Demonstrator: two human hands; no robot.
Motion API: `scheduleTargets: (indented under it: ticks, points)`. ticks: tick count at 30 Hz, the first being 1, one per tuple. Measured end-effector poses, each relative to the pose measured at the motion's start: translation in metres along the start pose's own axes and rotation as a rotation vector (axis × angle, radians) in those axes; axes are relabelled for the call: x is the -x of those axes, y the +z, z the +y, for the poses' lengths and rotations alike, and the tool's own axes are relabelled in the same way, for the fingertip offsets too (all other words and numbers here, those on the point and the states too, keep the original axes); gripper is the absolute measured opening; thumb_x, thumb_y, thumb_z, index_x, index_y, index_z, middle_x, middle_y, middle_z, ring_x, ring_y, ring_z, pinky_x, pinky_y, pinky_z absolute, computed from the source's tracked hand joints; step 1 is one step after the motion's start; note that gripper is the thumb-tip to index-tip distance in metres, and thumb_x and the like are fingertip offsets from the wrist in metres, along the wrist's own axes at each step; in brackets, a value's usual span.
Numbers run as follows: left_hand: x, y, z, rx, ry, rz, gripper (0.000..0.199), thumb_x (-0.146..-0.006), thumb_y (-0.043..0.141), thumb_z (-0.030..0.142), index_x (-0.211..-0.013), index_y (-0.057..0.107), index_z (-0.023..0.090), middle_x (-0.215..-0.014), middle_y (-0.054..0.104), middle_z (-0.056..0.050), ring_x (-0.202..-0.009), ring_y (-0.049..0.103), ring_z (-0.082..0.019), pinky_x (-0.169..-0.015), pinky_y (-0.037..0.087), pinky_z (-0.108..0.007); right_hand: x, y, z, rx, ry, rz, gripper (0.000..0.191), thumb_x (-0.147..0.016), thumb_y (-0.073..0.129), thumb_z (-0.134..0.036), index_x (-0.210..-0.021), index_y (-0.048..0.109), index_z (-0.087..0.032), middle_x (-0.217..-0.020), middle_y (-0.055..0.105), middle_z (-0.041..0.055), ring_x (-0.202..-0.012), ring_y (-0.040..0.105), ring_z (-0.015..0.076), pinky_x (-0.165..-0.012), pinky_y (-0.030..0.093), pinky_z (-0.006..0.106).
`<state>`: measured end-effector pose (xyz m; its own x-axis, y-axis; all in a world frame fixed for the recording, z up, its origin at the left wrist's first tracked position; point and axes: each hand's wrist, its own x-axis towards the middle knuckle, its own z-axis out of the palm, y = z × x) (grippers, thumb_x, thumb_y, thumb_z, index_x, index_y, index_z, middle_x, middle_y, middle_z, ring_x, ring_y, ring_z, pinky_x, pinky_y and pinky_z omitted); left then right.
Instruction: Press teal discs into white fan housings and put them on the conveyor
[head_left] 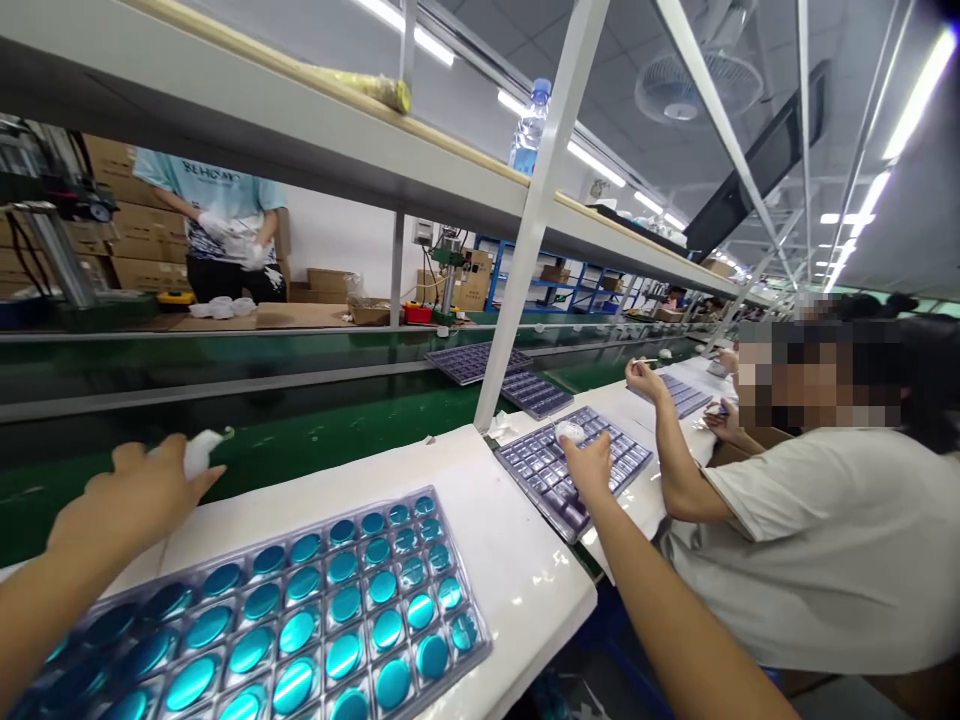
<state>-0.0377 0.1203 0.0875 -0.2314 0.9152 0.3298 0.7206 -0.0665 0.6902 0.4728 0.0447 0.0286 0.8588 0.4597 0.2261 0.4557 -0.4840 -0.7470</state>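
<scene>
Toward eight o'clock, left hand [135,490] was clamped on a small white piece [199,455], above the green conveyor [300,420]. Seven o'clock: clear tray [471,603] of teal discs [298,632] lay on the white worktop [480,500]. Four o'clock: right hand [589,465] reached over a second tray [535,494], fingertips at a round white part [570,431]; could not tell whether gripped. Farther out, same bearing, sat a pale-shirted co-worker [825,550].

Discs [346,603]: metallic turquoise, pale glare streaks, darker toward the left. Near tray [466,577]: clear, greyish, gridded. Small left piece [199,456]: white. Small right piece [570,432]: white. Farther tray [534,497]: silver-and-purplish grid. Surface [517,570]: glossy white. Belt [315,415]: deep green. Lettered shirt [172,178]: light blue, dark print. Cartons [142,238]: brown.
</scene>
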Motion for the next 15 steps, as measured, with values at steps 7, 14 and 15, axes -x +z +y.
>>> scheduleTargets:
  ticks: [7,14,15]
  points:
    - [0.04,-0.002,0.025,0.051,0.085,-0.21,0.03,-0.088,0.055,0.029,-0.098,0.072,0.006,-0.155,0.043,-0.011,-0.144,0.011,-0.053,-0.112,0.024,-0.062,-0.023,-0.005,-0.029,-0.003,-0.019,-0.114,0.045,-0.095,0.064,-0.033,-0.135,0.052,-0.017,-0.137,0.054,0.0129,-0.119,0.057,0.03,-0.1,0.046,0.053]
    - [0.181,0.026,0.075,0.99,-0.591,-0.74,0.059,-0.076,0.067,0.064,-0.117,0.069,0.022,-0.118,0.072,-0.015,-0.085,0.071,-0.035,-0.068,0.059,-0.045,0.153,-0.028,-0.039,-0.523,-0.329,-0.592,0.096,-0.076,0.075,-0.045,-0.154,0.021,-0.027,-0.13,0.061,0.0117,-0.107,0.066,0.0298,-0.086,0.054,0.039]
    - [0.201,0.032,0.079,1.194,-0.757,-0.745,0.065,-0.07,0.076,0.06,-0.123,0.065,0.024,-0.12,0.072,-0.014,-0.085,0.072,-0.036,-0.067,0.06,-0.046,0.188,-0.031,-0.038,-0.69,-0.386,-0.753,0.101,-0.073,0.076,-0.043,-0.154,0.017,-0.028,-0.131,0.059,0.0121,-0.106,0.066,0.0299,-0.084,0.055,0.038]
